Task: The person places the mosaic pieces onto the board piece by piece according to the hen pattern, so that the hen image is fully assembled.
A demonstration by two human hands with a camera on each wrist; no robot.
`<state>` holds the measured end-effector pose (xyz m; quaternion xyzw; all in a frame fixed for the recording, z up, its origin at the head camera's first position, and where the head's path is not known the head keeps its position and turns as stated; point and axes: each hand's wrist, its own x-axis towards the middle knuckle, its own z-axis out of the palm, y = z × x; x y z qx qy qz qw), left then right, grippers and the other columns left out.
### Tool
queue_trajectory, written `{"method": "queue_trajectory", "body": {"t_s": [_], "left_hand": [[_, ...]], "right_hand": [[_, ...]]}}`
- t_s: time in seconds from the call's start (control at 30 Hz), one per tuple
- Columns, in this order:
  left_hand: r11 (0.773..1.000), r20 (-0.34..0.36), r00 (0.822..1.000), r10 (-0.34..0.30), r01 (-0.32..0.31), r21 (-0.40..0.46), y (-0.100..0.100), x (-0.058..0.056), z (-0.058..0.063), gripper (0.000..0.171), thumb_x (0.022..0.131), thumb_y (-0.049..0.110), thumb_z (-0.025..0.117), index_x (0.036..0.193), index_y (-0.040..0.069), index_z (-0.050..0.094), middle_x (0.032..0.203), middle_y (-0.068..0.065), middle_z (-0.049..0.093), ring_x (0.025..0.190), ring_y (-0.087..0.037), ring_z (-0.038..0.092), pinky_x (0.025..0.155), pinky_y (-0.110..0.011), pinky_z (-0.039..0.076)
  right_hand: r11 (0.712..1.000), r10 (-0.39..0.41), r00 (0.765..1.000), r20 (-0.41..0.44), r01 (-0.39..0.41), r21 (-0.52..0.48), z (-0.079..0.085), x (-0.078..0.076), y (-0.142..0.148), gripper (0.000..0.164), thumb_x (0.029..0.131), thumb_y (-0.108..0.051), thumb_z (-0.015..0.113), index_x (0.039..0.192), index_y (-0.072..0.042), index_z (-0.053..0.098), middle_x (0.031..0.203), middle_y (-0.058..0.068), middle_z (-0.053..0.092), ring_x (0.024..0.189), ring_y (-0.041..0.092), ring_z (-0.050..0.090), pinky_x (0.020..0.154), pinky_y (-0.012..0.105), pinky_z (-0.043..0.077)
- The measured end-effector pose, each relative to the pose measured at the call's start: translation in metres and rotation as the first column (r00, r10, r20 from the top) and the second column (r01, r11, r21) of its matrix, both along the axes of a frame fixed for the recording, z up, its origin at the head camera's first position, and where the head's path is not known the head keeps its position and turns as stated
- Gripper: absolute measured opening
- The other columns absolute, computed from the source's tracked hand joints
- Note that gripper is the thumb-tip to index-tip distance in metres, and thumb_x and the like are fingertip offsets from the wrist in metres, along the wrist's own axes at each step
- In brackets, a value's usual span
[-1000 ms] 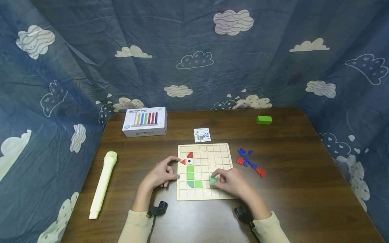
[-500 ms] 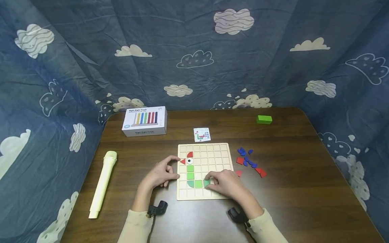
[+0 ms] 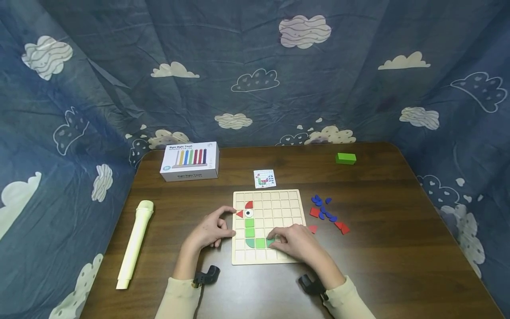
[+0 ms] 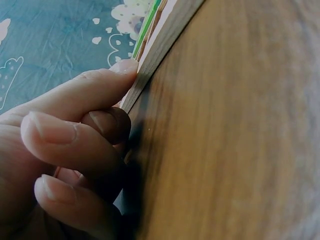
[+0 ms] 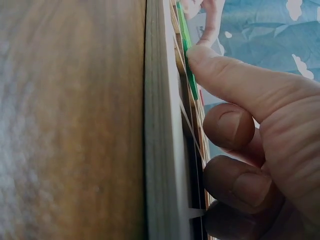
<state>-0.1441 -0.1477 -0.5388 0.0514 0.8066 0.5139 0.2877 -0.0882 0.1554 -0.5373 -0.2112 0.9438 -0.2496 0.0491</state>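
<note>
A square wooden grid board [image 3: 280, 204] lies on the table in the head view. On it sit a red quarter-circle, a red triangle [image 3: 240, 214], a white eye tile [image 3: 249, 213], several green squares [image 3: 249, 232] and a teal quarter-circle [image 3: 249, 243]. My right hand [image 3: 298, 243] has thumb and index finger on another teal tile [image 3: 270, 242], beside the lowest green square; the fingers partly cover it. At the board's left edge, my left hand [image 3: 208, 228] rests thumb and index fingertips apart on the rim, its other fingers curled in.
Right of the board lie blue pieces [image 3: 323, 210], red squares and triangles [image 3: 341, 227]. Behind it is a picture card [image 3: 264, 178]. A white box [image 3: 190, 161] stands back left, a green block [image 3: 345, 158] back right, a cream stick [image 3: 135, 244] far left.
My right hand has carried the teal tile left across the board to the cell beside the green square, uncovering a red piece at the board's right edge. My left hand has stayed put.
</note>
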Motion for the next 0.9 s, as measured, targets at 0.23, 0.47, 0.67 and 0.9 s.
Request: {"method": "queue_trajectory", "body": {"t_s": [0.23,0.47,0.67,0.9], "left_hand": [[1.0,-0.001,1.0,-0.001,0.001,0.001,0.0,0.001,-0.002,0.063,0.09,0.012,0.082,0.145,0.025,0.055,0.066,-0.001,0.061,0.041,-0.011,0.048,0.04,-0.022,0.037],[1.0,0.007,1.0,0.0,0.0,0.001,-0.001,0.002,-0.002,0.063,0.09,0.012,0.082,0.146,0.024,0.054,0.067,-0.001,0.061,0.041,-0.011,0.049,0.041,-0.023,0.037],[1.0,0.013,1.0,0.001,-0.001,-0.003,-0.001,0.001,-0.001,0.064,0.091,0.012,0.082,0.146,0.025,0.054,0.067,-0.001,0.061,0.041,-0.011,0.049,0.041,-0.022,0.037],[1.0,0.005,1.0,-0.011,0.011,0.014,-0.001,-0.001,0.001,0.064,0.091,0.011,0.082,0.147,0.024,0.053,0.067,-0.002,0.061,0.041,-0.011,0.049,0.041,-0.023,0.039]], "right_hand": [[1.0,0.003,1.0,-0.004,-0.003,-0.004,-0.002,0.001,0.0,0.014,0.088,-0.031,0.086,0.101,-0.031,0.081,0.058,-0.018,0.042,0.053,-0.002,0.032,0.052,0.019,0.023],[0.992,0.005,1.0,0.027,-0.002,-0.125,-0.002,0.002,0.006,0.02,0.089,-0.03,0.086,0.108,-0.027,0.079,0.058,-0.018,0.041,0.054,-0.004,0.03,0.052,0.017,0.026],[0.941,-0.061,0.997,0.047,0.074,-0.331,0.004,0.004,0.036,0.024,0.088,-0.017,0.086,0.111,-0.015,0.078,0.061,-0.016,0.049,0.055,-0.005,0.039,0.053,0.019,0.036],[0.902,-0.294,0.952,0.08,0.304,-0.306,0.008,0.008,0.096,0.026,0.092,-0.019,0.084,0.116,-0.012,0.077,0.063,-0.009,0.051,0.056,0.002,0.043,0.054,0.023,0.038]]}}
